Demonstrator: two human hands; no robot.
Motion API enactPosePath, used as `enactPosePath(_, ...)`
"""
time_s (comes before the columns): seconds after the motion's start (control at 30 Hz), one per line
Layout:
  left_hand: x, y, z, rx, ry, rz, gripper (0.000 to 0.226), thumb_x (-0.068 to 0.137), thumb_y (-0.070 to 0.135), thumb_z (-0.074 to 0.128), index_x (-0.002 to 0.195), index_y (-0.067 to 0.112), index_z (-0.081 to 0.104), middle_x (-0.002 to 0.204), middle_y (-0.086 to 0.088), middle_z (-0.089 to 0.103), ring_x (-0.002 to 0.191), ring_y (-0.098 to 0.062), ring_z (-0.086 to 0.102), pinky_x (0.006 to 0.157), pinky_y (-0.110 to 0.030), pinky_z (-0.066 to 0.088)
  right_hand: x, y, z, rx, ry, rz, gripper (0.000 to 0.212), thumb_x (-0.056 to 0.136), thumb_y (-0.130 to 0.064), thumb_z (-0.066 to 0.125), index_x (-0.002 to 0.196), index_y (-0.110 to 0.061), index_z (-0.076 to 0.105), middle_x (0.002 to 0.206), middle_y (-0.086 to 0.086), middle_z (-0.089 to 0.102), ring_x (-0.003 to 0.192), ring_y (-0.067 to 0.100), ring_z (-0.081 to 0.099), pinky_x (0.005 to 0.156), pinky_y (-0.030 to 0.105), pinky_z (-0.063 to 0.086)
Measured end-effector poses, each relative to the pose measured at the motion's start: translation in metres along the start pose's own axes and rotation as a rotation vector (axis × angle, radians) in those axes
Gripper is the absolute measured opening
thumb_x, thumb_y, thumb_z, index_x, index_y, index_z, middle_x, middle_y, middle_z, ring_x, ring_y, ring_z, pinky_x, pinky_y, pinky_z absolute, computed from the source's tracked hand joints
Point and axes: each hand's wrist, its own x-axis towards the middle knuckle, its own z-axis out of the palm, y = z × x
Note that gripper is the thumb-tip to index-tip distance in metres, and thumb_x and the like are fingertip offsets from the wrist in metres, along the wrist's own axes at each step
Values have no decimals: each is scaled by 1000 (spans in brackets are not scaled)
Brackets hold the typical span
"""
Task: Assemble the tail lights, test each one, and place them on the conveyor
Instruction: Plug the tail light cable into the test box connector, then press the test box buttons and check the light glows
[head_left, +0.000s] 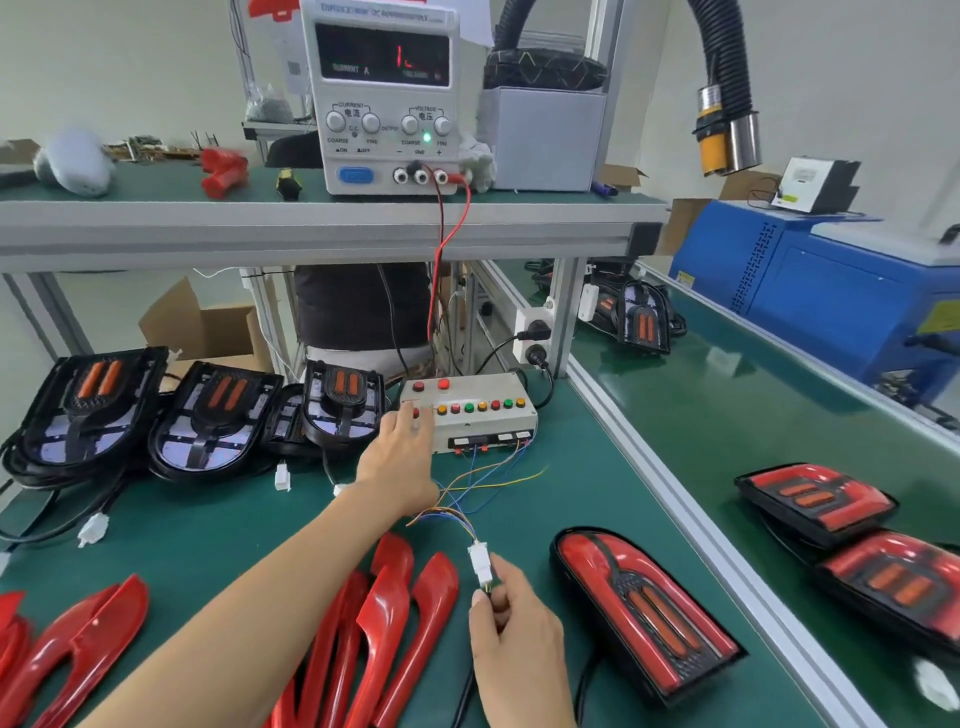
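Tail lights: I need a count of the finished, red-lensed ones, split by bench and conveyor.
Glossy red-lensed tail lights on the green bench mat: 1
Glossy red-lensed tail lights on the green conveyor belt: 2
Total: 3

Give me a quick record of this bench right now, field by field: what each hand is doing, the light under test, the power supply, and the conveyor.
left hand: fingers on the test box buttons
right hand: pinches the white connector
light under test: assembled tail light, lying on the bench
power supply: display lit, green lamp on
conveyor: two finished tail lights at right
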Motion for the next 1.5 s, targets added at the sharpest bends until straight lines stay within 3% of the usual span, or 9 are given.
enactPosePath(0.27, 11, 9, 5, -11, -23, -6, 83, 80, 25, 72, 149, 11, 27, 144, -10, 31, 130, -34, 33, 103, -43, 46, -2, 2, 0, 7, -18, -34, 40, 98, -19, 55, 132, -39, 59, 82, -14, 59, 79, 4, 57, 82, 16, 44)
enactPosePath(0.47, 13, 8, 7, -84, -9, -44, 84, 78, 21, 72, 149, 12, 28, 145, -15, 30, 132, -36, 31, 100, -44, 45, 0, 5, 2, 8, -9, -73, 38, 99, -17, 53, 134, -34, 59, 76, -19, 51, 75, 4, 51, 82, 23, 46)
enactPosePath(0.63, 14, 9, 8, -42, 5, -26, 78, 80, 23, 70, 145, 9, 31, 141, -18, 36, 127, -39, 36, 103, -44, 40, 0, 7, 4, 13, 4, -88, 38, 99, -17, 54, 133, -32, 59, 77, -16, 53, 80, 10, 57, 84, 27, 47)
enactPosePath(0.9, 17, 8, 4, 93, -28, 12, 91, 82, 28, 69, 153, 6, 16, 141, -19, 42, 126, -38, 43, 105, -42, 40, 2, 9, 5, 22, 11, -76, 38, 99, -20, 55, 135, -32, 58, 74, -18, 51, 84, 14, 60, 87, 32, 49)
enactPosePath(1.27, 21, 13, 3, 103, -38, -14, 92, 82, 31, 73, 152, 10, 17, 137, -19, 40, 127, -38, 41, 104, -44, 43, 3, 9, 6, 26, 14, -56, 40, 99, -22, 55, 138, -31, 57, 79, -15, 54, 88, 14, 61, 89, 31, 49)
enactPosePath(1.5, 23, 12, 5, 99, -14, -13, 89, 81, 30, 74, 149, 11, 21, 135, -18, 44, 125, -38, 42, 101, -43, 45, 2, 9, 5, 9, 14, -69, 40, 99, -22, 55, 137, -33, 57, 76, -16, 50, 80, 7, 53, 86, 28, 49)
